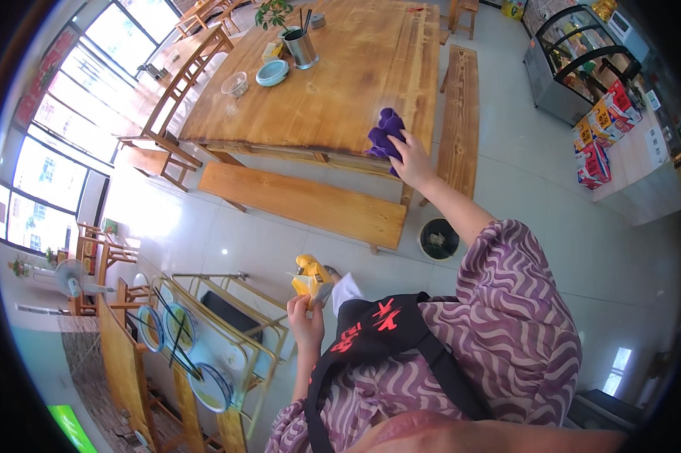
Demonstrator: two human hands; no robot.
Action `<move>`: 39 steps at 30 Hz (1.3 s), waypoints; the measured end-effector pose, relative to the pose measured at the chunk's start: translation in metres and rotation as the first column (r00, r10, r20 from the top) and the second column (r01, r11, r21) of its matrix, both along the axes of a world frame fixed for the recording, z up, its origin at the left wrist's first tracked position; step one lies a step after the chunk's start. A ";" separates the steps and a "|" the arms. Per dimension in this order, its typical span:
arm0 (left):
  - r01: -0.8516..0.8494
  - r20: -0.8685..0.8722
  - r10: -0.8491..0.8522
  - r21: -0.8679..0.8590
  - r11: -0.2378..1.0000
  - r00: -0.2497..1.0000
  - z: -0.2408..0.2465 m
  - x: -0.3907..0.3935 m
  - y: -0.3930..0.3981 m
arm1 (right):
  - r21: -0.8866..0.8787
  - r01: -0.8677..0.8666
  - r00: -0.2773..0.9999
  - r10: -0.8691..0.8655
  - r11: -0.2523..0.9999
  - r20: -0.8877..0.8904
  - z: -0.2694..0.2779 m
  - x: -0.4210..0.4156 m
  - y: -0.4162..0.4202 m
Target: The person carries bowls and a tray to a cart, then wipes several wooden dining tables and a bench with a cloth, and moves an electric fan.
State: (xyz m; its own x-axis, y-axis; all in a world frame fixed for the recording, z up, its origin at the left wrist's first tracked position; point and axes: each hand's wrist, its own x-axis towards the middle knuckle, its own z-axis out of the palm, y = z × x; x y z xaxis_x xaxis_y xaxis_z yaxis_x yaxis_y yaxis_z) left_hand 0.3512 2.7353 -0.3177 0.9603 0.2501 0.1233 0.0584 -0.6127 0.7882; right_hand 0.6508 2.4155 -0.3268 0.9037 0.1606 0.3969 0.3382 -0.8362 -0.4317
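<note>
My right hand [415, 161] grips a bunched purple cloth [387, 135] at the near right corner of a large wooden table [340, 96]. The cloth rests on the tabletop and hangs partly over its edge. Lower down, away from the table, my left hand [306, 323] pinches a crumpled yellow and clear plastic packet [312, 278] by its lower end. What is inside the packet I cannot tell. On the table's far left stand a blue ceramic ashtray [272, 73], a clear plastic bowl [235, 84] and a metal chopstick holder [302, 50].
Wooden benches [300, 204] [459, 119] flank the table's near and right sides. A trash bin [439, 239] sits on the floor by the corner. At left, a metal-framed cart [261, 340] carries used bowls [210, 387] with chopsticks. A glass display case [578, 62] stands at right.
</note>
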 end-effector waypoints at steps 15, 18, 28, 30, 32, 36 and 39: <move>0.321 0.101 -0.325 0.057 0.945 0.940 -0.097 0.482 0.103 | -0.521 0.147 0.886 -0.347 0.840 -0.309 -0.093 0.234 0.082; 0.386 0.134 -0.389 0.050 0.921 0.912 -0.134 0.570 0.084 | -0.523 0.141 0.900 -0.328 0.841 -0.286 -0.100 0.290 0.087; 0.540 -0.068 -0.538 0.181 0.822 0.840 -0.171 0.671 0.079 | -0.620 0.091 0.932 -0.286 0.780 -0.224 -0.134 0.552 0.111; 0.418 0.209 -0.465 0.235 0.878 0.860 -0.177 0.676 0.088 | -0.737 0.202 0.911 -0.399 0.645 -0.100 -0.149 0.613 0.111; 0.404 0.199 -0.451 0.236 0.884 0.870 -0.168 0.670 0.093 | -0.725 0.212 0.925 -0.373 0.655 -0.066 -0.172 0.669 0.105; 0.433 0.177 -0.471 0.215 0.875 0.864 -0.151 0.667 0.082 | -0.818 0.201 0.948 -0.318 0.539 0.023 -0.190 0.773 0.068; 0.423 0.126 -0.458 0.231 0.876 0.880 -0.158 0.644 0.068 | -0.797 0.146 0.920 -0.376 0.586 -0.108 -0.180 0.795 0.079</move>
